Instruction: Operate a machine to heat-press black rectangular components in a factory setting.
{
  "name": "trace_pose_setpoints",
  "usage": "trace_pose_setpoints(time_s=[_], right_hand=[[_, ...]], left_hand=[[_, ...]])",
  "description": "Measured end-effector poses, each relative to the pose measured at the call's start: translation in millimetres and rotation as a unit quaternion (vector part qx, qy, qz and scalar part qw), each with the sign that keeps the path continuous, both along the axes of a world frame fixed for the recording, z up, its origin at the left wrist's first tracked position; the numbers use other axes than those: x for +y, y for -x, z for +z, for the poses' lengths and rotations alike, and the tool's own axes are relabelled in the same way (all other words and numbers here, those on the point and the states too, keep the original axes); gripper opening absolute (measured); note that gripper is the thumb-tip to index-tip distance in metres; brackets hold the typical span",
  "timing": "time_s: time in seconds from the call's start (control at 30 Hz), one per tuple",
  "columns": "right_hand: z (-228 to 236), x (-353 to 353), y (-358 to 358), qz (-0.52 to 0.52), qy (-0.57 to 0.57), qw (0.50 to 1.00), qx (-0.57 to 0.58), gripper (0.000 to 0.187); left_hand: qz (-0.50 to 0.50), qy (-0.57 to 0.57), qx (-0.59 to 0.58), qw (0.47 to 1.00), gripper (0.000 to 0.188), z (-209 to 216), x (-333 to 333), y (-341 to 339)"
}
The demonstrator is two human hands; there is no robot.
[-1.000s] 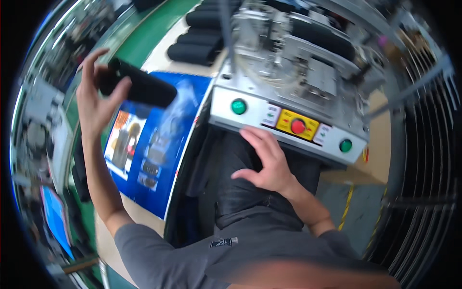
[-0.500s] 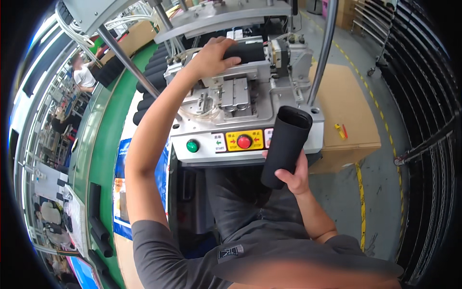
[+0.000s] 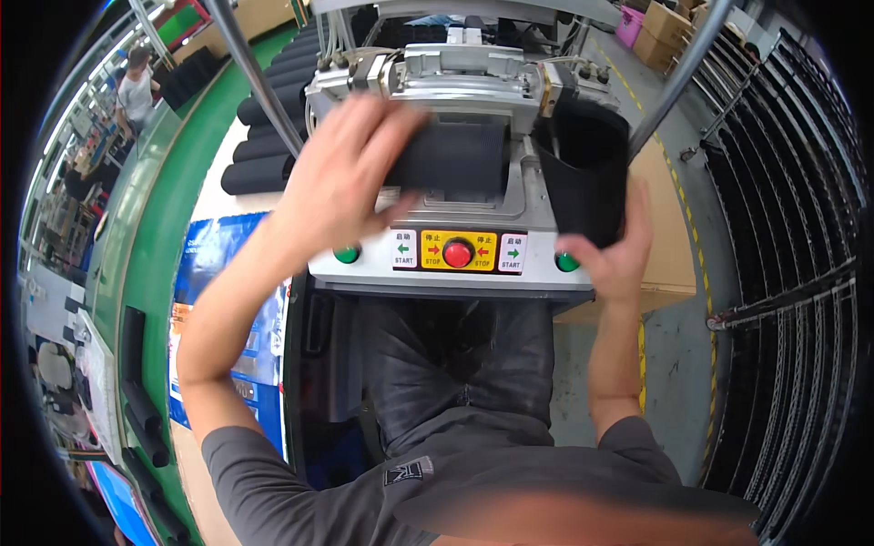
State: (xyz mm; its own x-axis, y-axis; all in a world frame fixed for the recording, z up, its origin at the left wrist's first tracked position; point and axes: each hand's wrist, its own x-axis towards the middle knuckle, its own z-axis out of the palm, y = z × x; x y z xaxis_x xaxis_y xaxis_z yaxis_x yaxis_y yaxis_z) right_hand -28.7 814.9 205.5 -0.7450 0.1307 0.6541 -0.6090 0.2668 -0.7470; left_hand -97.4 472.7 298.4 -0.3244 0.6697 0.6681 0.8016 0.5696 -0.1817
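Observation:
My left hand [image 3: 350,168], smeared by motion, is closed round the left end of a black tube [image 3: 455,159]. That tube lies sideways above the front of the metal machine bed, apart from the cradle [image 3: 469,84] behind it. In my right hand [image 3: 619,250] a second black tube [image 3: 583,191] stands nearly upright, its hollow open end facing up. My right thumb presses the tube's near side, close to its lower end; the other fingers are mostly hidden behind it. Part of the machine's right side is covered by this tube.
A red button [image 3: 458,254] sits mid-panel, with a green button [image 3: 566,261] on the right and another on the left. Steel posts [image 3: 255,82] flank the machine. Several black tubes [image 3: 259,175] lie at left. Black racks [image 3: 792,182] and a cardboard box [image 3: 669,246] stand at right.
My left hand has brought its tube out of the cradle and nearer to me. The right hand has raised its tube up and to the right. The view has shifted too.

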Motion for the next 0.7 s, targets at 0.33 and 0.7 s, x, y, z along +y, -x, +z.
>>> trace_pose_setpoints(time_s=[0.33, 0.7], right_hand=[[111, -77, 154, -0.111, -0.531, 0.838, 0.063, 0.076], [97, -80, 249, 0.025, -0.592, 0.796, -0.121, 0.07]], left_hand=[[-0.184, 0.111, -0.414, 0.884, 0.069, -197, -78, -85], [-0.136, 0.17, -0.446, 0.868, 0.072, -204, -88, -73]])
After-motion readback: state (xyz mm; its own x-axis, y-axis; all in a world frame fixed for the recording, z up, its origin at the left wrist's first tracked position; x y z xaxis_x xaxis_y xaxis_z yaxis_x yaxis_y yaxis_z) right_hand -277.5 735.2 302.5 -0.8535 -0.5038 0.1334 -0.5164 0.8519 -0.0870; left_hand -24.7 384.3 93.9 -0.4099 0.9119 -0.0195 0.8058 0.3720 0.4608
